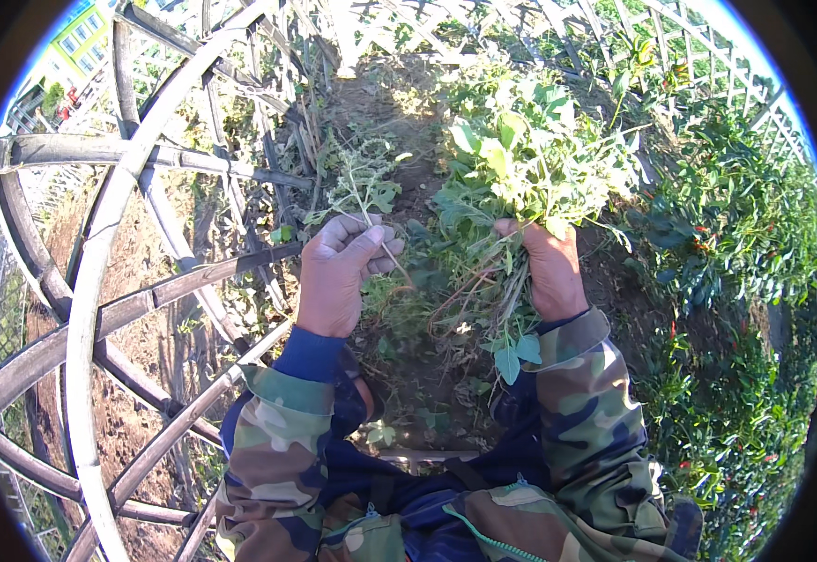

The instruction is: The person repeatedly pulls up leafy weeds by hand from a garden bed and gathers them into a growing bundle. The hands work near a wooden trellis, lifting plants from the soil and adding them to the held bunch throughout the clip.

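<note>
My left hand [345, 263] pinches the stem of an uprooted leafy weed [363, 184] between thumb and fingers. Its leafy top points up and away, and its thin root end hangs towards the middle. To the right, my right hand [549, 263] is closed around a large bunch of pulled green plants [535, 154]. The bunch's leaves spread above that fist, while bare stems and reddish roots dangle below it. The two hands are apart, above a strip of soil with low weeds.
A lattice fence of split bamboo [89, 281] curves close along the left side. Pepper plants [732, 393] bearing small red fruits grow densely on the right. More lattice fencing [718, 56] crosses the far end. Soil [415, 172] with scattered weeds lies between.
</note>
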{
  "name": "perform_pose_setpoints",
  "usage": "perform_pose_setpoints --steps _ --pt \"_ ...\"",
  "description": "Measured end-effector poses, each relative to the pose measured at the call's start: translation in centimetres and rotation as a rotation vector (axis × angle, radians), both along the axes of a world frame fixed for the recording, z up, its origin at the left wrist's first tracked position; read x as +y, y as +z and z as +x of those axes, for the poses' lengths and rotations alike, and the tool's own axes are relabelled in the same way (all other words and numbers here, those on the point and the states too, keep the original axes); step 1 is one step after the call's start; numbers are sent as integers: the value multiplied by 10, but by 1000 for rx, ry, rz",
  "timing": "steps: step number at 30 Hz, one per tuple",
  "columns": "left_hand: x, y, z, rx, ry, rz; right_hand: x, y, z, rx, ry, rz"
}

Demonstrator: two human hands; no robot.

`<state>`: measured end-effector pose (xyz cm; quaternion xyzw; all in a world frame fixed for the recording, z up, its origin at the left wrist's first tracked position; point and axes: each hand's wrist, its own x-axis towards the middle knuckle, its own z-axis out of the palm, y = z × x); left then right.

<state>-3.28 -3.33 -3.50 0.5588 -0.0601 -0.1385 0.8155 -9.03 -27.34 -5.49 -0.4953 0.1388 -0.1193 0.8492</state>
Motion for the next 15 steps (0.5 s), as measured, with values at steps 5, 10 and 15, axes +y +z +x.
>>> perform_pose_setpoints --steps 5,10,15 --pt "-13 -7 -10 12 -84 117 14 5 -1 89 61 105" --pt "-23 -13 -19 -95 -212 240 28 11 -5 25 73 -58" --pt "-26 -17 -20 -117 -232 256 35 15 -6 10 105 -122"
